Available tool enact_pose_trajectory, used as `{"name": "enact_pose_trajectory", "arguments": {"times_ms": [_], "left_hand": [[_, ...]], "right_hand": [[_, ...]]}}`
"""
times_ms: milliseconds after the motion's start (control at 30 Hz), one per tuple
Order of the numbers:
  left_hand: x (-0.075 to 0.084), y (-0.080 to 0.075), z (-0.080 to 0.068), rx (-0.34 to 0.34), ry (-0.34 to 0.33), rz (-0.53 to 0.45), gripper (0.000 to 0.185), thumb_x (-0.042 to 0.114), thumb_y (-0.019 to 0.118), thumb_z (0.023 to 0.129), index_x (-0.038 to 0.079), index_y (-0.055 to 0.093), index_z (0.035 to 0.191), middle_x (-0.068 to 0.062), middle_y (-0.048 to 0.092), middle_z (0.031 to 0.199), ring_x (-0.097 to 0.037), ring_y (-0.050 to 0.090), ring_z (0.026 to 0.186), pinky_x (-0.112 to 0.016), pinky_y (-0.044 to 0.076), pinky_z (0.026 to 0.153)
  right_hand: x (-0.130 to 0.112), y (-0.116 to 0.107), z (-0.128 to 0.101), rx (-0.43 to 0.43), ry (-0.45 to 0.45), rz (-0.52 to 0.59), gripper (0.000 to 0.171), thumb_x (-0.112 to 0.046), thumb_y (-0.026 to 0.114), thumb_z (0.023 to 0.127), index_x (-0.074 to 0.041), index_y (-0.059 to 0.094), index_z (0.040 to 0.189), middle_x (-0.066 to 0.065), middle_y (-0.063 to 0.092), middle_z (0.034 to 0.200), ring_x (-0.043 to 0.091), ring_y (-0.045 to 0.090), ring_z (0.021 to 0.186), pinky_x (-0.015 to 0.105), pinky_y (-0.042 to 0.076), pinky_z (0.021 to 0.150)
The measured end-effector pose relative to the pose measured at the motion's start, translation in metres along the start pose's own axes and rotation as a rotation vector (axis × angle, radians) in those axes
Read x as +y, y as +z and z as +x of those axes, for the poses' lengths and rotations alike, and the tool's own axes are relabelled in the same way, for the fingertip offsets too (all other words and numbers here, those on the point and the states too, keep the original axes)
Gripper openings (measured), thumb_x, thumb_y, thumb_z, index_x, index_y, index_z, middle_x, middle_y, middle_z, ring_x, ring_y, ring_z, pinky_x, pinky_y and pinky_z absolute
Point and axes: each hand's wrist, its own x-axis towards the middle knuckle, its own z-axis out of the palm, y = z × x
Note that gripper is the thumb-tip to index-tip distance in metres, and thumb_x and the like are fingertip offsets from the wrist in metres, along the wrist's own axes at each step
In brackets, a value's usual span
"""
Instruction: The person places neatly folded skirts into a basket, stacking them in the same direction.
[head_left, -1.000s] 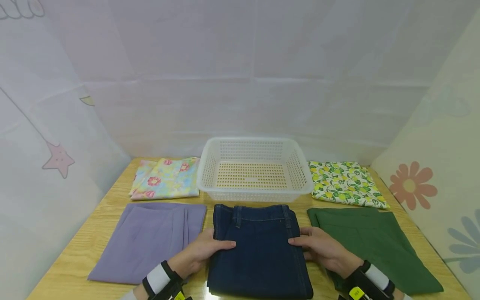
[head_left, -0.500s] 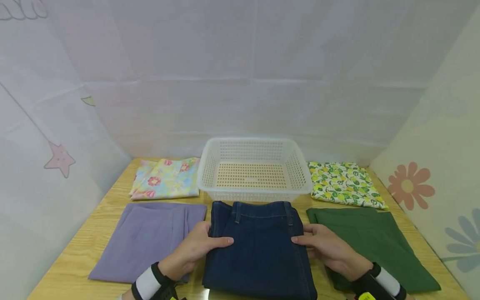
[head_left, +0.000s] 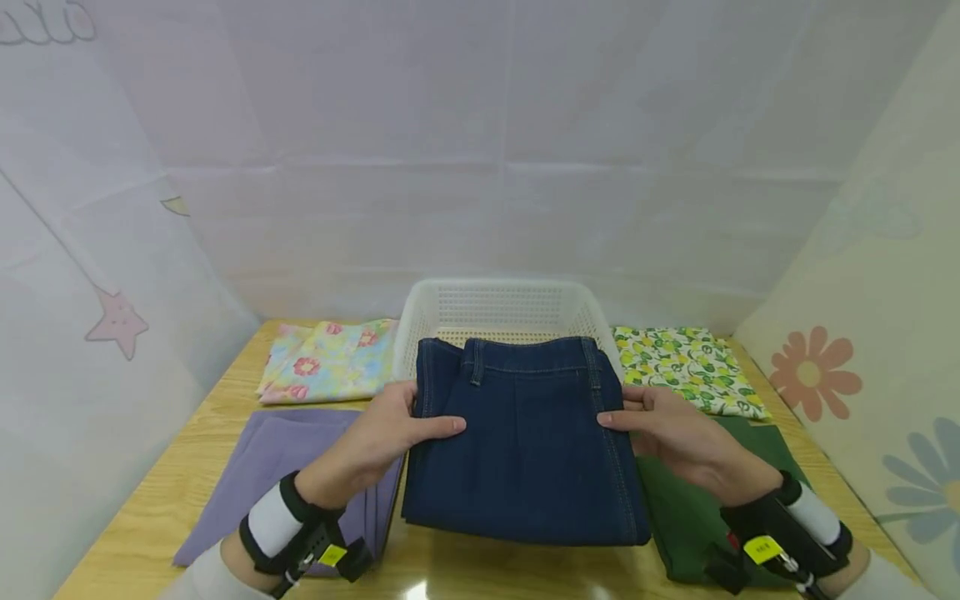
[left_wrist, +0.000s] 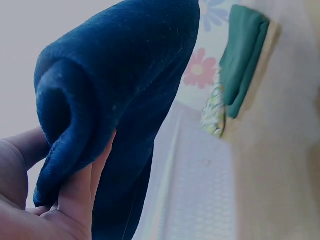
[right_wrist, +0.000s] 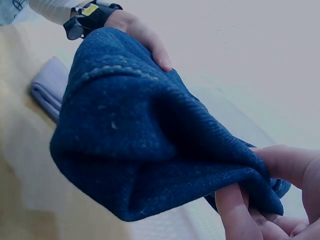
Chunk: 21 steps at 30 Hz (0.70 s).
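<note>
Wooden table (head_left: 187, 467) inside a pale fabric enclosure. Left hand (head_left: 382, 442) and right hand (head_left: 675, 437) gripping opposite side edges of the folded dark jeans (head_left: 521, 437), thumbs on top, fingers curled beneath. Lifted clear of the table, just before the white basket (head_left: 502, 304). Beneath and beside: purple cloth (head_left: 277, 467), green cloth (head_left: 690, 517), two floral cloths at the back.

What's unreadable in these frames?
- Basket floor: head view, hidden by the folded jeans.
- Green cloth: head view, partly covered by right hand and jeans.
- Left hand fingers under the jeans: hidden in the head view.
- Wrist tag text: too small.
</note>
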Motion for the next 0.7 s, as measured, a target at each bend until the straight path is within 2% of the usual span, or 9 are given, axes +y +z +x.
{"name": "enact_pose_trajectory", "arguments": {"times_ms": [33, 133, 200, 233, 333, 467, 567, 700], "left_hand": [[0.004, -0.003, 0.005, 0.01, 0.01, 0.003, 0.049, 0.026, 0.079, 0.084, 0.011, 0.033, 0.076, 0.002, 0.033, 0.072, -0.014, 0.037, 0.069, -0.027, 0.035, 0.064], [0.016, -0.012, 0.021, -0.005, 0.056, -0.012, 0.036, 0.024, 0.077, 0.087, 0.007, 0.046, 0.082, 0.0, 0.052, 0.075, -0.012, 0.055, 0.075, -0.025, 0.046, 0.071], [0.023, -0.018, 0.033, -0.018, 0.084, -0.021, 0.027, 0.024, 0.075, 0.088, 0.004, 0.058, 0.095, -0.002, 0.067, 0.083, -0.014, 0.065, 0.085, -0.027, 0.053, 0.08], [0.026, -0.021, 0.038, -0.025, 0.092, -0.026, 0.027, 0.023, 0.074, 0.089, 0.004, 0.062, 0.103, -0.003, 0.072, 0.088, -0.015, 0.069, 0.089, -0.03, 0.055, 0.085], [0.035, -0.029, 0.055, -0.017, 0.088, -0.031, 0.03, 0.023, 0.073, 0.09, 0.005, 0.063, 0.111, -0.002, 0.073, 0.093, -0.016, 0.069, 0.093, -0.032, 0.055, 0.089], [0.042, -0.037, 0.078, -0.001, 0.088, -0.049, 0.031, 0.022, 0.072, 0.091, 0.005, 0.062, 0.114, -0.002, 0.072, 0.093, -0.016, 0.069, 0.094, -0.032, 0.054, 0.09], [0.043, -0.043, 0.097, 0.025, 0.096, -0.052, 0.032, 0.021, 0.072, 0.091, 0.006, 0.063, 0.118, -0.002, 0.071, 0.097, -0.016, 0.069, 0.093, -0.033, 0.055, 0.092], [0.038, -0.048, 0.124, 0.081, 0.068, -0.045, 0.036, 0.022, 0.074, 0.09, 0.008, 0.065, 0.121, -0.005, 0.071, 0.108, -0.018, 0.068, 0.098, -0.035, 0.055, 0.094]], "right_hand": [[-0.008, -0.002, 0.003, 0.022, 0.002, -0.033, 0.074, -0.018, 0.061, 0.099, 0.006, 0.018, 0.155, 0.005, 0.064, 0.13, 0.013, 0.07, 0.105, 0.04, 0.056, 0.096], [-0.03, -0.008, 0.016, 0.074, 0.003, -0.113, 0.077, -0.021, 0.062, 0.098, 0.003, 0.016, 0.156, 0.021, 0.047, 0.149, 0.01, 0.067, 0.108, 0.04, 0.054, 0.1], [-0.043, -0.013, 0.026, 0.093, -0.002, -0.15, 0.077, -0.023, 0.063, 0.098, 0.001, 0.018, 0.156, 0.025, 0.035, 0.156, 0.01, 0.064, 0.112, 0.041, 0.052, 0.102], [-0.049, -0.015, 0.032, 0.095, -0.007, -0.169, 0.076, -0.023, 0.063, 0.098, 0.001, 0.021, 0.155, 0.026, 0.035, 0.155, 0.012, 0.063, 0.115, 0.042, 0.052, 0.103], [-0.065, -0.021, 0.049, 0.105, -0.016, -0.191, 0.068, -0.023, 0.064, 0.097, 0.002, 0.031, 0.151, 0.024, 0.046, 0.147, 0.025, 0.055, 0.126, 0.044, 0.048, 0.107], [-0.078, -0.029, 0.073, 0.139, -0.008, -0.192, 0.056, -0.019, 0.062, 0.098, 0.004, 0.04, 0.143, 0.023, 0.044, 0.145, 0.039, 0.042, 0.138, 0.047, 0.04, 0.114], [-0.083, -0.036, 0.091, 0.159, -0.005, -0.19, 0.051, -0.017, 0.059, 0.099, 0.006, 0.042, 0.141, 0.024, 0.038, 0.151, 0.04, 0.037, 0.143, 0.048, 0.036, 0.117], [-0.077, -0.045, 0.119, 0.174, -0.011, -0.183, 0.057, -0.016, 0.06, 0.099, 0.006, 0.039, 0.146, 0.022, 0.032, 0.158, 0.036, 0.033, 0.147, 0.049, 0.033, 0.119]]}}
